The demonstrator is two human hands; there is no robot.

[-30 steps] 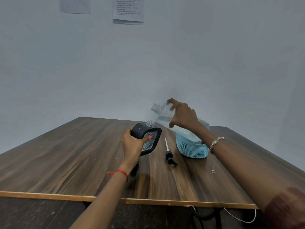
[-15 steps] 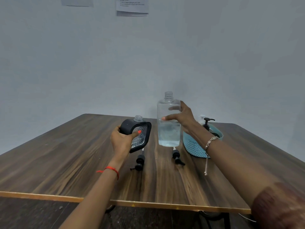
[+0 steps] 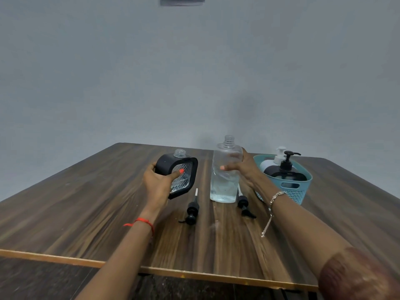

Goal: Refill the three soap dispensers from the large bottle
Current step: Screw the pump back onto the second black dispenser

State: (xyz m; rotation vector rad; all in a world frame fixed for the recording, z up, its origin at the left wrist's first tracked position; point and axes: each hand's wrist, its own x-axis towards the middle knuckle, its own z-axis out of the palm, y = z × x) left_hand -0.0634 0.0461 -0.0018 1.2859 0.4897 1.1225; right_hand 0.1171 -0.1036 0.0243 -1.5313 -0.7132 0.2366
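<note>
A: What is changing in the head view?

B: The bottle (image 3: 224, 180) is no longer leaning toward the dispenser (image 3: 179, 172). A second ago it was tipped with its mouth to the left. Now it is standing upright, seemingly on the table (image 3: 86, 202), right of the dispenser and just left of the basket (image 3: 296, 191).

A: Is the right hand letting go?

B: No. The right hand (image 3: 244, 169) is still grasping the bottle's upper half, thumb on the near face, fingers behind. The left hand (image 3: 159, 182) is clasping the dispenser from its near left side, thumb across the clear window, and holding it tilted with its neck uncapped.

A: What is that meaning for the task?

B: I am judging that this pour is ending and the dispenser is waiting for its pump. How full it is, I cannot tell.

A: What else is lying around?

B: The left pump (image 3: 191, 210) is lying on the table just nearer than the dispenser. The right pump (image 3: 244, 205) is lying by the bottle's base, beside the right forearm. In the basket, the dark dispenser (image 3: 285, 169) and the white dispenser (image 3: 275, 159) are standing with their pumps on, probably awaiting their turn.

A: Is anything getting in the way?

B: The open bottle is standing between the hands and the basket, so a reach across could be knocking it.
</note>
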